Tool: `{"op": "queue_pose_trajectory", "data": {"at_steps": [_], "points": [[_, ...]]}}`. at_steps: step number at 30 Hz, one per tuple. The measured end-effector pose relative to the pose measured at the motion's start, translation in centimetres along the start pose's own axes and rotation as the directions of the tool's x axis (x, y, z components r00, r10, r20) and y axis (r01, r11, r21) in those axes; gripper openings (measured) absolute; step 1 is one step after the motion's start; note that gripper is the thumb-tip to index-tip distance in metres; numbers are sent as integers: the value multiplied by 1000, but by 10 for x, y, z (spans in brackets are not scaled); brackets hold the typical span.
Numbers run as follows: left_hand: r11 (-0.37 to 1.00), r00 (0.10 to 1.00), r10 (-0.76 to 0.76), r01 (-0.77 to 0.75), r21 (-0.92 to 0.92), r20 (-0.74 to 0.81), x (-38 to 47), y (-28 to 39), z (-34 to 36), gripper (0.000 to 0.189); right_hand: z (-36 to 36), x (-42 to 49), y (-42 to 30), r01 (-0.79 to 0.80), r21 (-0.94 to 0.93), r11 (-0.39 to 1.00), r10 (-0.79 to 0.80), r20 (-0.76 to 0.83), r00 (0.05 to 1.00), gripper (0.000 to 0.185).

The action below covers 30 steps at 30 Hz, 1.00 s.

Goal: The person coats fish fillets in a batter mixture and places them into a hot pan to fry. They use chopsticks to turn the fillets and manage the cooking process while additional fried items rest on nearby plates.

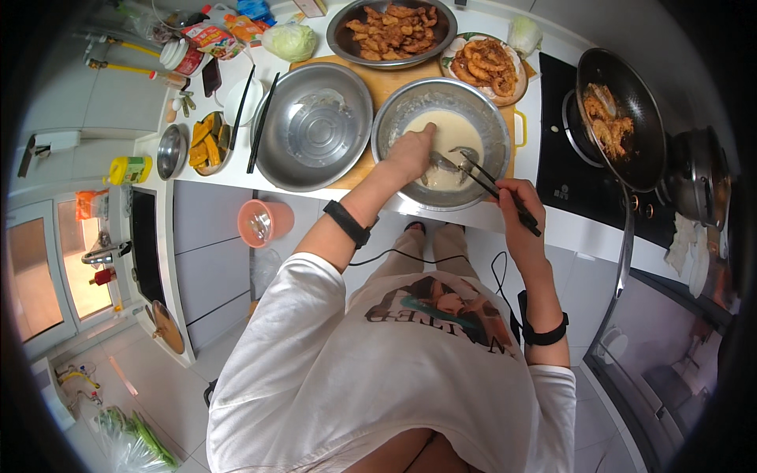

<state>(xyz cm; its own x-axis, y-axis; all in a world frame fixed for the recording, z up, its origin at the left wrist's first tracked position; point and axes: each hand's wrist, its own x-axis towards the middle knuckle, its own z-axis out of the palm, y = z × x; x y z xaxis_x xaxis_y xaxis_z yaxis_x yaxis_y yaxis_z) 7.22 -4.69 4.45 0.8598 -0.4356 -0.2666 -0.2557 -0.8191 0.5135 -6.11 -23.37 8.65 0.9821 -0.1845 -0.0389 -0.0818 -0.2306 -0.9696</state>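
A steel mixing bowl [383, 133] holds pale, creamy batter [434, 120] with several grey raw shrimp [467, 158] in it. My left hand [412, 155] reaches over the bowl's left side, knuckles up and fingers curled down toward the batter. One shrimp lies right against those fingers; whether they grip it is hidden. My right hand [521, 207], at the bowl's lower right, holds black chopsticks [494, 190] whose tips reach among the shrimp. Left of this bowl stands a wider steel basin [319, 127] with wet residue on its bottom.
Behind are a bowl [334, 44] of fried pieces and a plate [521, 88] of fried shrimp. A wok [641, 130] with browned food sits on the cooktop [562, 154], its handle extending toward me. Another chopstick pair [263, 124] lies by the basin; sliced pumpkin [207, 148] is farther left.
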Motion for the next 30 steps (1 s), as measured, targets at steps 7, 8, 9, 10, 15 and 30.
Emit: {"op": "queue_pose_trajectory", "data": {"at_steps": [7, 8, 9, 10, 15, 30], "points": [[992, 911, -84, 113, 49, -405, -2, -70, -67, 32, 24, 14, 1, 103, -44, 994, -88, 261, 961, 6], [985, 899, -161, 174, -4, -408, 0, -89, -77, 32, 29, 16, 1, 186, -87, 979, -153, 298, 942, 6], [971, 882, -230, 236, -38, -411, 2, -108, -85, 33, 34, 18, 1, 269, -127, 955, -213, 337, 917, 5], [961, 877, -269, 272, -49, -397, 5, -127, -91, 34, 39, 20, 1, 275, -102, 956, -221, 363, 905, 4], [939, 858, -282, 339, 61, -429, 24, -197, -86, 40, 51, 38, 2, 378, -174, 909, -314, 309, 898, 6], [882, 922, -349, 384, 273, -168, 43, -192, -78, 32, 38, 31, 3, 204, -224, 953, -159, 204, 966, 7]]}}
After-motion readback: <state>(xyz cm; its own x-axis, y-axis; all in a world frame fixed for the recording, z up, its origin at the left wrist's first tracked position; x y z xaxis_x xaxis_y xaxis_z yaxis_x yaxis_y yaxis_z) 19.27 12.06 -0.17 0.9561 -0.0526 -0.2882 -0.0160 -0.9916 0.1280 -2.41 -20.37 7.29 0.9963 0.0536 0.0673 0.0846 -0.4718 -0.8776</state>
